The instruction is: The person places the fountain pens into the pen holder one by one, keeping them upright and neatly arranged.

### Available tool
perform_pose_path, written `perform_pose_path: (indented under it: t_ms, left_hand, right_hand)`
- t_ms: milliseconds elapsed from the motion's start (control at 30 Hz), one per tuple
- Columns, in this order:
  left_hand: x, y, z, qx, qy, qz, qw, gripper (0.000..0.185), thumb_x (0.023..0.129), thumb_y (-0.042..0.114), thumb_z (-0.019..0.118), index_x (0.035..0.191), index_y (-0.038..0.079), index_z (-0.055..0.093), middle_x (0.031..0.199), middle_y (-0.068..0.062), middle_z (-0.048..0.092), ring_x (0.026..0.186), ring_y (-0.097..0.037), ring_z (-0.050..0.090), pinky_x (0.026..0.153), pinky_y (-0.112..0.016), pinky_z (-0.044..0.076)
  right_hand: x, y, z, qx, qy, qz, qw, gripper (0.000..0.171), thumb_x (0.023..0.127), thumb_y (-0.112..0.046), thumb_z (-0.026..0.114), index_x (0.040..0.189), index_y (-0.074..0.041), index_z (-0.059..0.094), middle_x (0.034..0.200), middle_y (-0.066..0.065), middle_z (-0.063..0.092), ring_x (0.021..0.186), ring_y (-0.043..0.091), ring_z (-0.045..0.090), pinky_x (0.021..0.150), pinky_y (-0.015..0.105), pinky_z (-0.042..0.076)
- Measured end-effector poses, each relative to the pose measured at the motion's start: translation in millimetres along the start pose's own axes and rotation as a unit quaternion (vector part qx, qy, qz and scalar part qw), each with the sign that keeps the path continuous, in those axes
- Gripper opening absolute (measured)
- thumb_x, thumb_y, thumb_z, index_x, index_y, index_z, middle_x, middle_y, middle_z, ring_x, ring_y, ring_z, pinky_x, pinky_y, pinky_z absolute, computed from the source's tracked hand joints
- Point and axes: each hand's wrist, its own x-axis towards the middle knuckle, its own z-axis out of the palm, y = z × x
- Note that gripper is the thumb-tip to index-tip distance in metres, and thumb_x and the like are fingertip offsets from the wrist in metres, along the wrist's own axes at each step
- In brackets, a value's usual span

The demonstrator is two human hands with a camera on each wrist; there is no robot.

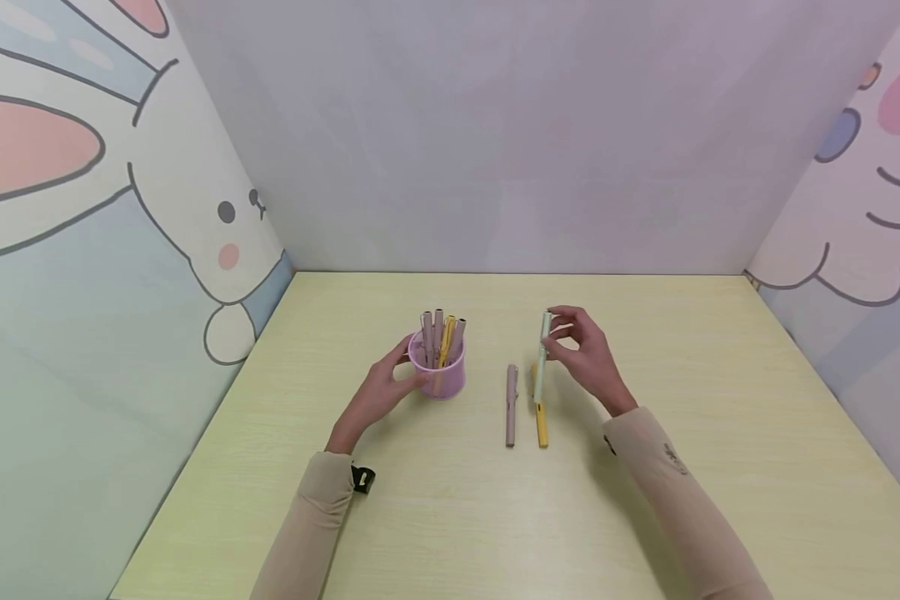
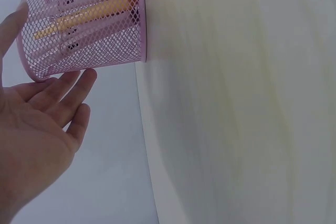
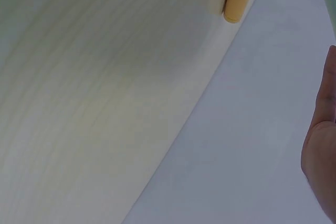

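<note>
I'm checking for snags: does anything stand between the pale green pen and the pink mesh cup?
Nothing upright shows between them. The mauve pen lies flat in the gap, lower than the raised pale green pen in the right hand. The left hand holds the pink mesh cup from the opposite side.

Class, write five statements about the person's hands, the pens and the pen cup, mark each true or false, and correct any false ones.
1. The right hand holds a pale green pen. True.
2. The pink mesh pen cup lies on its side. False: it stands upright on the table.
3. The left hand holds the cup. True.
4. A mauve pen lies to the left of a yellow pen on the table. True.
5. Every pen in the cup is yellow. False: mauve pens stand there too.
</note>
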Motion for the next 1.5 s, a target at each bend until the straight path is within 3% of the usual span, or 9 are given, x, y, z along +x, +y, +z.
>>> perform_pose_path:
  t_ms: [200,400,533,833,1167,1500]
  left_hand:
    - [-0.3,-1.0,0.6,-0.004,0.001,0.001,1.0,0.078,0.1,0.03,0.071,0.164,0.012,0.031,0.151,-0.017,0.052,0.141,-0.038,0.046,0.113,-0.066,0.031]
    - [-0.2,-0.6,0.7,-0.002,0.001,-0.005,1.0,0.079,0.099,0.03,0.072,0.164,0.013,0.031,0.15,-0.017,0.053,0.14,-0.039,0.046,0.112,-0.066,0.033]
    - [-0.2,-0.7,0.5,0.001,0.001,-0.006,1.0,0.078,0.099,0.031,0.072,0.164,0.014,0.032,0.15,-0.017,0.054,0.14,-0.038,0.047,0.112,-0.066,0.033]
    - [0.2,-2.2,0.0,-0.001,-0.002,-0.009,1.0,0.077,0.099,0.033,0.071,0.164,0.017,0.032,0.153,-0.014,0.052,0.14,-0.037,0.047,0.112,-0.065,0.034]
    - [0.7,-0.7,0.3,-0.002,-0.004,-0.006,1.0,0.075,0.099,0.034,0.071,0.163,0.018,0.034,0.15,-0.014,0.054,0.14,-0.036,0.048,0.112,-0.065,0.034]
    - [1.1,-1.3,0.8,0.001,-0.003,-0.003,1.0,0.078,0.099,0.032,0.072,0.164,0.015,0.032,0.151,-0.017,0.053,0.139,-0.039,0.048,0.112,-0.066,0.033]
  right_hand:
    - [5,-4,6,0.011,0.01,-0.013,1.0,0.044,0.093,0.017,0.063,0.134,0.018,0.048,0.112,0.032,0.055,0.092,0.021,0.065,0.07,0.034,0.062]
    - [11,15,9,0.029,0.019,-0.023,0.999,0.049,0.09,0.023,0.061,0.136,0.017,0.047,0.112,0.026,0.057,0.092,0.015,0.064,0.069,0.036,0.062]
    - [14,23,11,0.037,0.018,-0.025,0.999,0.05,0.091,0.021,0.063,0.138,0.013,0.048,0.114,0.027,0.056,0.094,0.013,0.063,0.069,0.03,0.062]
    - [18,23,18,0.041,0.021,-0.03,0.999,0.048,0.091,0.018,0.065,0.137,0.01,0.051,0.115,0.028,0.057,0.093,0.012,0.063,0.068,0.032,0.062]
    - [23,18,28,0.051,0.027,-0.042,0.997,0.051,0.09,0.023,0.061,0.138,0.015,0.047,0.114,0.031,0.056,0.092,0.016,0.063,0.069,0.029,0.061]
    - [20,-13,38,0.059,0.025,-0.059,0.996,0.047,0.091,0.022,0.06,0.135,0.019,0.046,0.113,0.031,0.054,0.093,0.016,0.063,0.072,0.032,0.062]
